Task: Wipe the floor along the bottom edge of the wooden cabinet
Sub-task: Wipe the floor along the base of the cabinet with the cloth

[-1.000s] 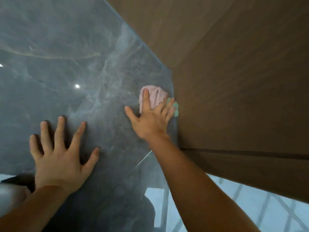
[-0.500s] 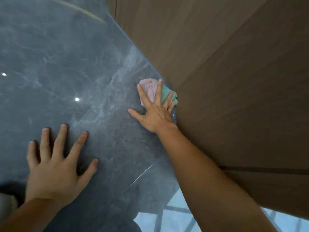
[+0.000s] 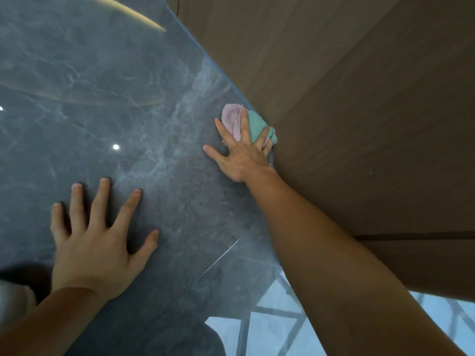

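At lower left, the left hand (image 3: 95, 242) lies flat with fingers spread on the grey floor (image 3: 128, 111), seemingly as a prop. Farther up, right of centre, the right hand (image 3: 244, 152) presses splayed fingers onto the pink-and-green cloth (image 3: 253, 123), which touches the wooden cabinet (image 3: 359, 98) base.

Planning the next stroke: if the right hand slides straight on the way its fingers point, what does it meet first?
Likely the wooden cabinet: the right hand presses the cloth right by its bottom edge.

A glossy grey marbled floor (image 3: 108, 80) mirrors a round ceiling light (image 3: 116, 146), a curved light strip (image 3: 133, 15) and a bright window grid (image 3: 259, 327) beside a brown wooden cabinet (image 3: 359, 104).
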Demonstrator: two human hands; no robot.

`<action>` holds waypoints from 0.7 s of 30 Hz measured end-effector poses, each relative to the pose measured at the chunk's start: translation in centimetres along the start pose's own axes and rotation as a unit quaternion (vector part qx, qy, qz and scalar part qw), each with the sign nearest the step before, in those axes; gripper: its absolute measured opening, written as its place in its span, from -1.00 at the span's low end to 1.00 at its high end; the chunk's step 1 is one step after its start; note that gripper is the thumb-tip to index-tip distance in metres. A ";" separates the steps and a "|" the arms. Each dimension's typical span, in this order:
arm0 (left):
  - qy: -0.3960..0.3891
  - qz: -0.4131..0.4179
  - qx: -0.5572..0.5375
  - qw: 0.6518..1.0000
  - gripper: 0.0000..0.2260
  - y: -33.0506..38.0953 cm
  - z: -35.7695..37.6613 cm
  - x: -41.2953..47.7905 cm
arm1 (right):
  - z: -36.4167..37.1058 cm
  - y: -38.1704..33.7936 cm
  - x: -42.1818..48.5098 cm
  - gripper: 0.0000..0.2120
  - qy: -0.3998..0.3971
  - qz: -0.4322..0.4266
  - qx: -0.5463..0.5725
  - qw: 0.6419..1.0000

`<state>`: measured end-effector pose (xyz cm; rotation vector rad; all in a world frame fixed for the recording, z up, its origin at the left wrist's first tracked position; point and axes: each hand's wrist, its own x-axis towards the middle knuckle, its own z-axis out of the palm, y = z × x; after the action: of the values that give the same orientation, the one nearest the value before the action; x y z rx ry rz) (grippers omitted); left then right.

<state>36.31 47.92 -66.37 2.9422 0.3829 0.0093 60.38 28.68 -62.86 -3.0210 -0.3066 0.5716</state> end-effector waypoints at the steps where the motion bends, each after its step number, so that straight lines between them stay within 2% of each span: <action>1: -0.008 -0.002 0.007 1.000 -0.25 0.1 0.0 0.0 | 0.4 0.4 -1.4 -0.28 -0.001 -0.007 -0.001 1.000; 5: -0.011 0.000 0.006 1.000 -0.24 -0.2 0.5 0.2 | 2.8 1.9 -10.0 -0.27 -0.006 -0.030 0.020 0.999; 8: 0.001 0.009 0.001 1.000 -0.23 -0.7 1.2 0.3 | 5.3 2.5 -16.5 -0.23 -0.005 -0.049 -0.010 0.999; 11: -0.006 0.007 0.004 1.000 -0.22 -0.9 1.4 0.4 | 6.7 1.9 -18.6 -0.19 0.002 -0.016 -0.007 1.000; 15: -0.014 -0.006 0.002 1.000 -0.23 -0.7 1.1 0.4 | 6.1 -1.4 -13.2 -0.22 0.031 0.095 0.076 0.992; 18: 0.002 -0.006 -0.017 1.000 -0.24 -0.4 0.7 0.1 | 4.3 -4.3 -5.7 -0.21 0.039 0.225 0.142 0.963; 21: 0.009 -0.015 -0.028 0.999 -0.28 0.0 0.5 0.0 | 0.9 -6.7 1.7 -0.18 0.028 0.282 0.174 0.943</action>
<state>36.34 47.86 -66.82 2.8821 0.4224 0.0432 60.40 35.56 -63.72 -2.7383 0.6196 0.4934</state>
